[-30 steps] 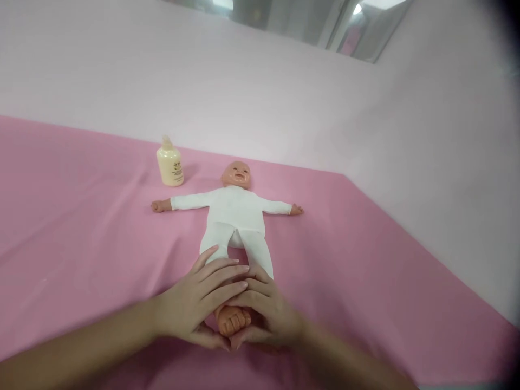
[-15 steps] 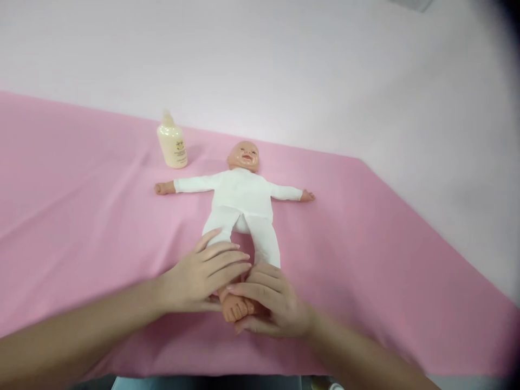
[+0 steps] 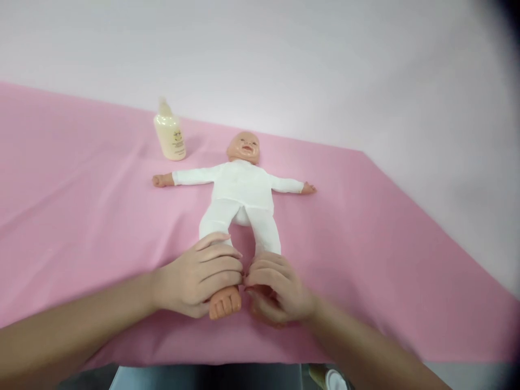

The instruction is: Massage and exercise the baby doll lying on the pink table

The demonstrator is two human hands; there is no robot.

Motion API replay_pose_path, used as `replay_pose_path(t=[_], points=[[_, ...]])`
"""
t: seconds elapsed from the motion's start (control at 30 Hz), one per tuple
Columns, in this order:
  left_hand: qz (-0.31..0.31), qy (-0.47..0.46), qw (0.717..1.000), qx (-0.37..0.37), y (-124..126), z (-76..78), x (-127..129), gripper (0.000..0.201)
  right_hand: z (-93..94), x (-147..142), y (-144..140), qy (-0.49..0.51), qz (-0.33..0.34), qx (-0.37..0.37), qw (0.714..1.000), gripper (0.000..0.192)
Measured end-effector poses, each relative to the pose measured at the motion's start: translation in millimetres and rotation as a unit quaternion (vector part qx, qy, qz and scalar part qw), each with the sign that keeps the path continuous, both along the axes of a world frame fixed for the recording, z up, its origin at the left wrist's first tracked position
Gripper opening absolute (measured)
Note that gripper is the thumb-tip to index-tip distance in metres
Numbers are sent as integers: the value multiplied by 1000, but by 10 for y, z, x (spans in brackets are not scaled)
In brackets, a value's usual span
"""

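Observation:
A baby doll (image 3: 241, 187) in a white long-sleeved suit lies on its back on the pink cloth (image 3: 365, 260), arms spread wide, head toward the wall. My left hand (image 3: 197, 276) wraps over the lower part of the doll's left-side leg; the bare foot (image 3: 225, 303) sticks out below my fingers. My right hand (image 3: 276, 290) curls over the other lower leg and hides that foot. The fingertips of both hands nearly touch between the legs.
A pale yellow bottle (image 3: 169, 132) stands upright on the cloth beyond the doll's outstretched arm at the left. A light pink wall (image 3: 284, 65) rises behind. The cloth's front edge runs just below my forearms, with a small round object (image 3: 335, 379) beneath it.
My hands have slid apart, each now on its own leg, after both cupped one foot. The view has tilted down, so the doll and bottle sit higher in the picture.

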State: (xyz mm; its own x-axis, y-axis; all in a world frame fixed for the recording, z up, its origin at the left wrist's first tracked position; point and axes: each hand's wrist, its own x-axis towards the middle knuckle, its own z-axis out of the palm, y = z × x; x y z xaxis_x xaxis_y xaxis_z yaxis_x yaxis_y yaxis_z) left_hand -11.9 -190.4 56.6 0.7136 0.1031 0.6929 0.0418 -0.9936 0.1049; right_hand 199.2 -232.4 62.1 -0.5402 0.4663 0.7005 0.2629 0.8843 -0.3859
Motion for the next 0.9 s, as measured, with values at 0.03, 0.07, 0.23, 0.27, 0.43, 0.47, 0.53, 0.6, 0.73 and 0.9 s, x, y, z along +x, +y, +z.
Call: replay_pose_path(t=[0.03,0.07,0.23,0.27,0.43,0.47,0.53,0.6,0.73,0.9], points=[[0,-1,1000,-3,1,-3,-2,17,2,-1,6,-3,-2,4,1000,13],[2,-3,1000,-4,3,-7,-4,16,3,-3,10,-7,-3,7,1000,13],[18,-6,1000,-13,22,-24,-14,27,0,-15,18,-45,0,4,999,9],[14,-6,1000,-16,24,-28,-18,34,-5,-16,18,-58,2,-1,998,7],[1,-6,1000,-23,18,-51,-34,50,-48,-22,29,-165,36,-6,986,14],[0,-4,1000,-19,12,-54,-36,49,-57,-24,32,-177,44,-1,983,15],[-4,2,1000,-12,-3,-51,-37,48,-70,-25,36,-182,54,6,982,13],[-7,1,1000,-10,-26,-37,-32,48,-74,-21,36,-176,59,10,983,11],[-6,-21,1000,-1,-86,17,-6,28,-66,-1,33,-183,68,7,981,11],[-8,-7,1000,-10,-140,60,13,33,-67,15,41,-188,81,-7,979,20]])
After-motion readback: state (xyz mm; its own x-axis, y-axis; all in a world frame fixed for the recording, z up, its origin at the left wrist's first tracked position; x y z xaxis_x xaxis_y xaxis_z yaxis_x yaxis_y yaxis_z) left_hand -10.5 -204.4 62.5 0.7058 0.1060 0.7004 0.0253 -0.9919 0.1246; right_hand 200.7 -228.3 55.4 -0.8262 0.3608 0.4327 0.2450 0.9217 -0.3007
